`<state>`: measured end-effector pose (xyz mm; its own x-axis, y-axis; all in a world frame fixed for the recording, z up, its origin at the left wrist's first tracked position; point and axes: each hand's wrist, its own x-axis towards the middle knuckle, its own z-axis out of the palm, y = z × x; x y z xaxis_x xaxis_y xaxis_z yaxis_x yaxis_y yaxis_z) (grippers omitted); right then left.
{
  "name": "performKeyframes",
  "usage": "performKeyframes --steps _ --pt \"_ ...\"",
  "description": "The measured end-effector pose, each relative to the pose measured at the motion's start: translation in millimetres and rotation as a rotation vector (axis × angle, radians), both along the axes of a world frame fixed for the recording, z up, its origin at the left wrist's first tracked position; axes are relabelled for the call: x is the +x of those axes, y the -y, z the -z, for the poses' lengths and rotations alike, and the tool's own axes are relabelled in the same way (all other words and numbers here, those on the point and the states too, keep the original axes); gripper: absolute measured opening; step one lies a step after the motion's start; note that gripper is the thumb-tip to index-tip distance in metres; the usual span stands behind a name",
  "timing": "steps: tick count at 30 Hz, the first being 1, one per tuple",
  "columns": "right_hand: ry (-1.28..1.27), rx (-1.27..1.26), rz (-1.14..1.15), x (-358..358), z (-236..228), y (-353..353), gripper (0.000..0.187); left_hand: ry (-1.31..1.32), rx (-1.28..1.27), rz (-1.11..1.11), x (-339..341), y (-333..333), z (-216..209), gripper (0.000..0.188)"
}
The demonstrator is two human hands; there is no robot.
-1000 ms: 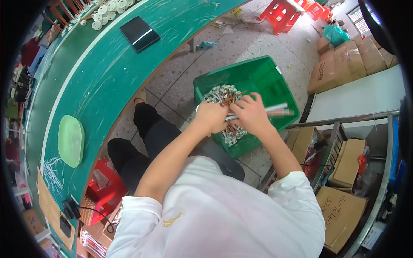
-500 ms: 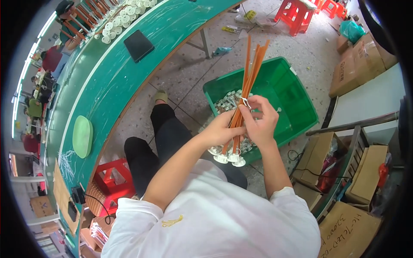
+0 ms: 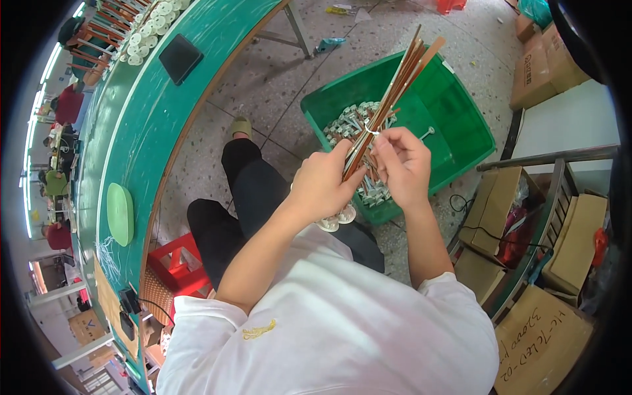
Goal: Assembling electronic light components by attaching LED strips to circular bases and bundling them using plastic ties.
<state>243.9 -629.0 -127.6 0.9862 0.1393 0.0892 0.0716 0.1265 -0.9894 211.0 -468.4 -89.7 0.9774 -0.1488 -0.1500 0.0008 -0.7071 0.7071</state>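
Note:
A bundle of thin brown strips (image 3: 403, 76) with white round ends slants up and to the right in front of me. My left hand (image 3: 322, 184) is closed round its lower part, and a few round ends (image 3: 339, 218) show below that hand. A white tie (image 3: 372, 131) loops the bundle just above my grip. My right hand (image 3: 405, 164) pinches at the tie, thumb and forefinger together; its fingertips partly hide the tie's end. Beneath my hands a green bin (image 3: 454, 108) holds many loose white-ended pieces (image 3: 339, 128), piled at its left side.
A curved green table (image 3: 158, 125) runs along the left, bearing a black tablet-like slab (image 3: 181, 59), a light green tray (image 3: 120, 214) and loose white ties (image 3: 108, 257). Below it stands a red stool (image 3: 174, 263). Cardboard boxes (image 3: 543, 336) and a rack line the right. People sit far left.
My view has shifted. The bundle leans further right, and my left hand has turned over its lower part, hiding most round ends. My right hand stays at the tie.

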Motion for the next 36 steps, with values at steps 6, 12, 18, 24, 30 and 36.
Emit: performKeyframes --steps 6,12,18,24,30,36 --pt "0.004 0.150 0.093 4 -17 -2 0.003 0.005 0.008 -0.004 -1 -4 -4 0.030" --pt "1.260 -0.653 0.256 11 -19 19 0.009 -0.057 0.009 0.031 -2 -9 -9 0.030" --pt "-0.148 0.543 -0.405 -1 13 24 0.045 0.191 0.146 0.047 -4 -1 -4 0.029" --pt "-0.202 0.714 -0.424 2 14 27 0.051 0.227 0.211 0.034 -3 0 -4 0.029" --pt "-0.437 0.632 -0.336 2 6 28 0.032 0.281 0.287 0.052 -3 -1 0 0.030" --pt "-0.462 0.496 -0.136 3 2 24 0.017 0.323 0.415 0.072 -2 -4 6 0.030"
